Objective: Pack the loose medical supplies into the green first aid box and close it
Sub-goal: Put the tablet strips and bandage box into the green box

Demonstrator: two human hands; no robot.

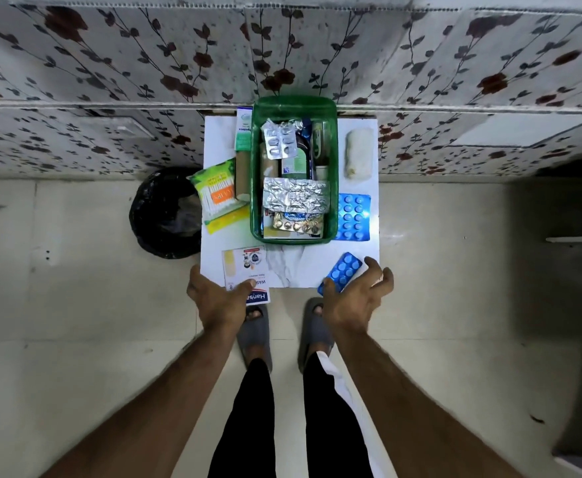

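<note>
open green box (pixel 332 188) sits mid-table (pixel 289 267), already holding pill strips. left hand (pixel 218 293) pinches a plaster box (pixel 246 270); right hand (pixel 355 291) grips a blue pill strip (pixel 343 270) at the near edge.

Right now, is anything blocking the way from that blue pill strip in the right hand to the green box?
Nothing visible does. The right hand holds the blue pill strip at the table's near edge, and only bare table lies between it and the open green box. The box is already piled high with foil strips.
</note>
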